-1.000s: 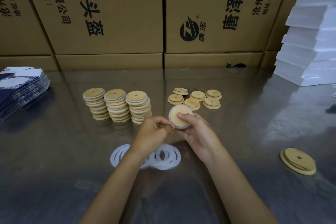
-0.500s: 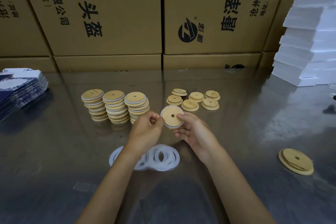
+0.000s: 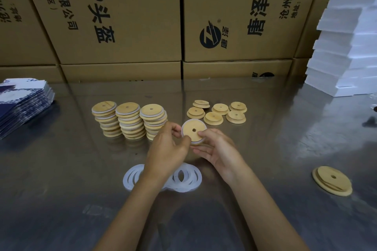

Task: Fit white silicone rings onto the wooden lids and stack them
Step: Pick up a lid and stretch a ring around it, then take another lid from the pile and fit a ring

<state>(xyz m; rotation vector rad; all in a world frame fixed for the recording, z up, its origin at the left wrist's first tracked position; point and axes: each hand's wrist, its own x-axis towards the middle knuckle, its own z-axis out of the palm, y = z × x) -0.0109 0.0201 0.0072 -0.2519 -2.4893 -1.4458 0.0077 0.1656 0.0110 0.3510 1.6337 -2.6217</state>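
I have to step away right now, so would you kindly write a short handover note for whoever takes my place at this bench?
Left hand and right hand both grip one wooden lid, a white ring showing round its rim.
Done: three stacks of ringed lids stand on the left of the table.
Left: five bare lids lie behind the hands, one more lid at far right. Loose silicone rings lie under the wrists.
Next, probably: seat this ring and stack the lid.
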